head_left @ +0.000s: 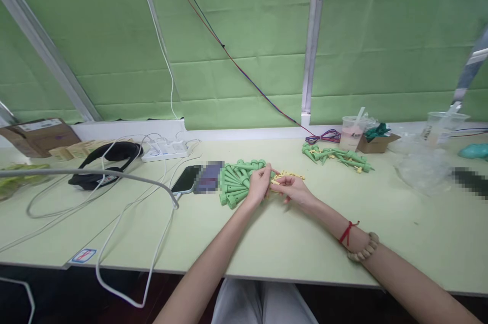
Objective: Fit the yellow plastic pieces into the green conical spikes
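We have both hands meeting over the middle of the worktop (267, 242). Our left hand (260, 185) is closed around a fanned bundle of green plastic pegs (234, 185), heads pointing left, held just above or resting on the surface. Our right hand (293, 190) pinches something small among the yellow clips (290, 177) lying just beside the bundle; the fingers overlap too much for us to tell exactly which piece is in the grip. A second heap of green pegs (337, 156) lies farther back to the right, near a plastic cup (351, 132). A phone (185, 180) sits close to the left of the bundle. We judge the fan could loosen and scatter if the left grip slackens, and a small clip could slip out of the pinch.
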Tool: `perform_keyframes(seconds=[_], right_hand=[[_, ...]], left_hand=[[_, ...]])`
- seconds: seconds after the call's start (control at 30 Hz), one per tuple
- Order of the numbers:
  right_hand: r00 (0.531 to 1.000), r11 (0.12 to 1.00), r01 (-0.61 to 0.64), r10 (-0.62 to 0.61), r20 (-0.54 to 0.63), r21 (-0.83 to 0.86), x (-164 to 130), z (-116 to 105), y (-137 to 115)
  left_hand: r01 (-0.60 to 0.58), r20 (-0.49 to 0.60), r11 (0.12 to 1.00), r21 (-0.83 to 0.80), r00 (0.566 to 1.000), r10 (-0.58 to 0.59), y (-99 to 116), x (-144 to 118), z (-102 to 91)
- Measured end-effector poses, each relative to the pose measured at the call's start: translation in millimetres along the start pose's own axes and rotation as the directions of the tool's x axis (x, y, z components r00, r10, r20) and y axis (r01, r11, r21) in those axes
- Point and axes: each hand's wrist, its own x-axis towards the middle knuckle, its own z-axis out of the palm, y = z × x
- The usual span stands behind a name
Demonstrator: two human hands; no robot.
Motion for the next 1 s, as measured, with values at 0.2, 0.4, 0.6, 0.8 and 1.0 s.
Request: perform_keyframes(seconds=[0.2, 0.4, 0.6, 0.8, 1.0], right_hand=[[0.949, 0.942, 0.295, -0.308, -0.061, -0.161, 0, 0, 6], [0.994, 0.994, 0.094, -0.097, -0.042, -0.053, 0, 3, 4], [0.950, 0.929, -0.289, 0.249, 0.190, 0.230, -1, 1, -3], [0.898, 0.800, -0.421, 0.304, 0.317, 0.427, 0, 0, -3], [0.958, 0.884, -0.249, 0.164, 0.237, 0.395, -2, 2, -2]], left_hand=[[0.027, 0.008, 0.999, 0.027, 1.000, -0.027, 5, -4, 4.9], [0.021, -0.009, 0.999, -0.048, 1.000, -0.021, 4, -2, 1.5], [-0.008, -0.027, 0.998, -0.070, 1.000, 0.006, 2, 0, -0.9], [-0.103, -0.028, 0.993, -0.053, 0.994, 0.102, -1, 2, 0.5], [-0.043, -0.014, 0.995, -0.086, 0.999, 0.042, 2, -2, 0.8]])
